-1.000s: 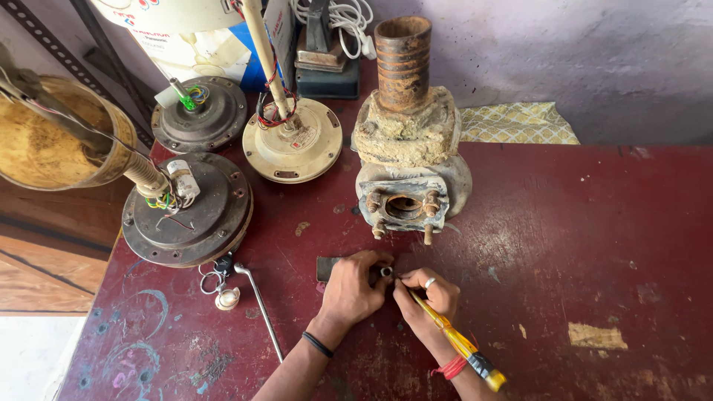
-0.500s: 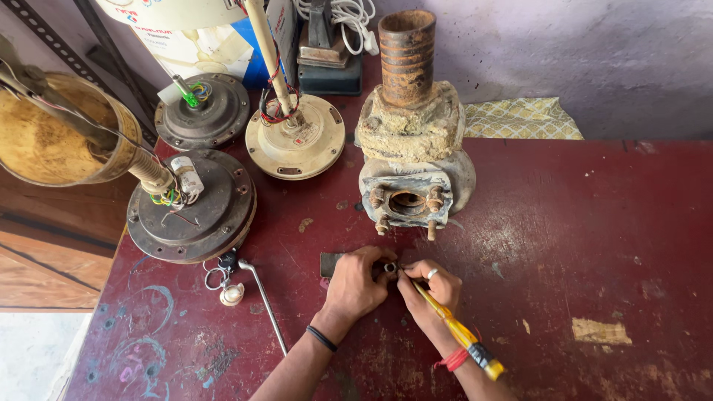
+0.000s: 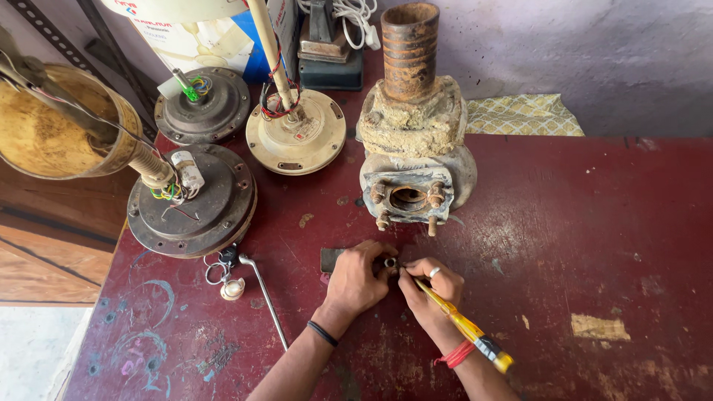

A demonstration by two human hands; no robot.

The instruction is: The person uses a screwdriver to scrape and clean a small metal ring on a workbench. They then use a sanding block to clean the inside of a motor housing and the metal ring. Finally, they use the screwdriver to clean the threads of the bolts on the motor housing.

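A small metal ring (image 3: 389, 262) is pinched between the fingertips of the left hand (image 3: 356, 281), whose fingers are curled closed over a dark flat part (image 3: 331, 259) that juts out from under the knuckles on the side away from the right hand. The fingers of the right hand (image 3: 431, 291) are wrapped tight around a yellow-handled screwdriver (image 3: 462, 327), and its tip is set against the ring, just where the two sets of fingertips meet; the handle runs back past a red thread on the wrist. The step in hand is judged to be prying or turning at the ring, and a steady hold by the left fingers with light pressure at the tip seems called for. Under both hands lies a worn maroon table (image 3: 594, 245), scratched and flaking. Just beyond the fingertips stands a rusty pump body (image 3: 413, 141), crusted, with a ribbed pipe on top and bolted flange. Farther off beyond the left hand rest round fan motors (image 3: 194, 204), dusty, with coloured wires, and a bent steel rod (image 3: 264, 294) lies beside keys (image 3: 223, 267).
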